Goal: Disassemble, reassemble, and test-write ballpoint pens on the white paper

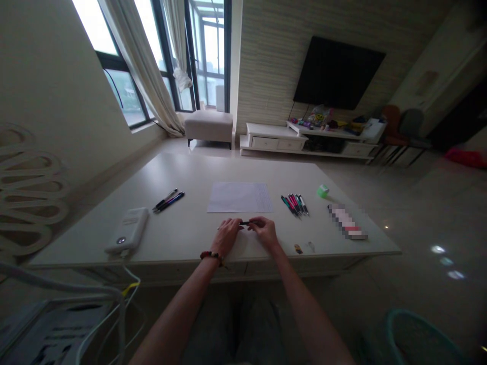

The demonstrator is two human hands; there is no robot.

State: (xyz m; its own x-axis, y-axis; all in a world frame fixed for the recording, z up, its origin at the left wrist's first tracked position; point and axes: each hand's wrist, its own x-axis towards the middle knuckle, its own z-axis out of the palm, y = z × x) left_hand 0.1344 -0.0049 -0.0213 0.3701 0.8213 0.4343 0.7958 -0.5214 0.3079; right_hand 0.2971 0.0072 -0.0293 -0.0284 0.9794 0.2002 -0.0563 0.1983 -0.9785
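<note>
A dark pen point(244, 223) lies level between my two hands, just in front of a sheet of paper point(239, 197) on the white table point(182, 238). My left hand point(229, 234), with a beaded bracelet at the wrist, closes its fingers on the pen's left end. The right end is pinched by my right hand point(264, 232). Beyond my right hand several pens point(295, 205) lie side by side, some pink, green and white. To the left rests a small group of dark pens point(168, 201).
A white power bank point(130, 230) with a cable sits at the table's left. On the right are a green-and-white item point(323, 190), a blurred-out packet point(347, 221) and two small objects near the front edge. A teal basket point(418, 329) stands on the floor.
</note>
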